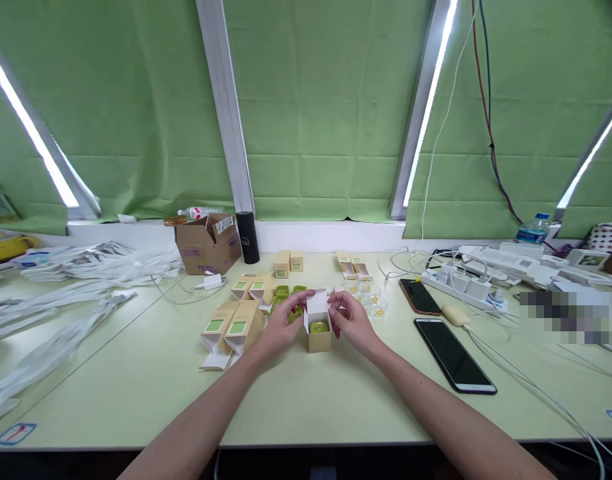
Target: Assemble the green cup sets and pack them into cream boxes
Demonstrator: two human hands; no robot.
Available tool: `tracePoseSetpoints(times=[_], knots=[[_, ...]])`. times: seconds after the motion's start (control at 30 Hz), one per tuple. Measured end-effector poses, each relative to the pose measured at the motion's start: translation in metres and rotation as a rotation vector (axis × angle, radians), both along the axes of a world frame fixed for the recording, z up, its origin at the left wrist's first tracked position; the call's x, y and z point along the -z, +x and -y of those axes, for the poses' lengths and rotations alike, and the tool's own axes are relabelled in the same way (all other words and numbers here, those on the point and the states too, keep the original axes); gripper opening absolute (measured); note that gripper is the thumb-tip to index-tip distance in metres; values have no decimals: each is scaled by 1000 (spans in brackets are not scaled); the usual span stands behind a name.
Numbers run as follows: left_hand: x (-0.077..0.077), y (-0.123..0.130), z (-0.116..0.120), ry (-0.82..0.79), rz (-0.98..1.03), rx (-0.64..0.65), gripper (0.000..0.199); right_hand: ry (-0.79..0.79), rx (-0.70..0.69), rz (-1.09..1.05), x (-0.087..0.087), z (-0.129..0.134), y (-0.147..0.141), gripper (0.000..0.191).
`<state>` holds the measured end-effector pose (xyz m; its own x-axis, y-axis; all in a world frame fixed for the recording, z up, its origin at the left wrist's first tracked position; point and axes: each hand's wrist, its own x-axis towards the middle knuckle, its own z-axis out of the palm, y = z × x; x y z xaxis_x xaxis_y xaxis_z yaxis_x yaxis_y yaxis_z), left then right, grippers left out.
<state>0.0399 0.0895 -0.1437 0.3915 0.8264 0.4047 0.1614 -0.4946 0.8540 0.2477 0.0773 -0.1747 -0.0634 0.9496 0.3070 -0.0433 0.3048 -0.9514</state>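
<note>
In front of me stands a small brown cardboard box [319,343] with its white-lined lid flap [317,303] raised. A green piece [319,327] with a rounded top sits inside it. My left hand [285,319] closes its fingertips on the flap's left edge. My right hand [355,320] has bent fingers at the right side of the flap and box. Behind my left hand are several green pieces [282,291], partly hidden. Beyond my right hand lie clear plastic cups [379,307] with yellow centres.
Brown boxes with open flaps [243,323] stand to the left, and two closed boxes [282,261] farther back. A carton [206,247] and black cylinder [247,237] are at the rear. Two phones [455,353], a power strip [463,288] and cables lie right; white strips [71,340] lie left.
</note>
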Motion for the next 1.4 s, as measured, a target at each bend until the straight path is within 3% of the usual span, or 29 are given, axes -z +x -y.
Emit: tracePoseSetpoints(times=[0.73,1.4], knots=[[11,6,1,34,-79,-20,40,17,-38,48,6,1,0,40],[10,6,4,111,-111,-58,33,0,-21,138,6,3,-2,40]])
